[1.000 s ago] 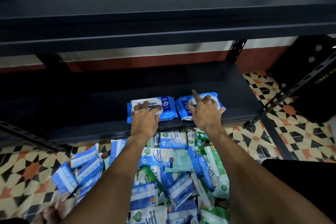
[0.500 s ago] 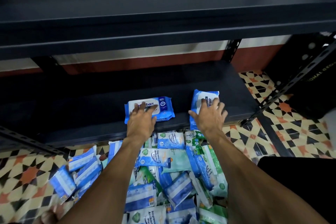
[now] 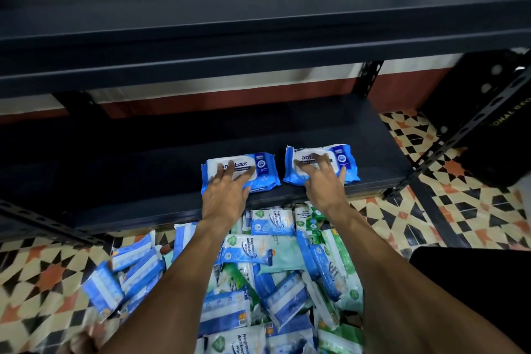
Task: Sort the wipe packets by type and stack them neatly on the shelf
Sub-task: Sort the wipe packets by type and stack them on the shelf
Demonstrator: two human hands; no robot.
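Two blue-and-white wipe packets lie side by side near the front edge of the dark lower shelf. My left hand rests with spread fingers on the left packet. My right hand lies flat on the right packet, its little finger over the packet's front right edge. Both packets lie label up and lengthwise along the shelf. Below the shelf, a heap of blue and green wipe packets covers the floor between my arms.
A second dark shelf board hangs above, close overhead. Perforated metal uprights brace the rack at right. A black box stands on the patterned tile floor to the right. More blue packets lie at lower left.
The right packet stood turned end-on half a second ago; my right hand has swung it back lengthwise beside the left one. My left hand stayed on the left packet.
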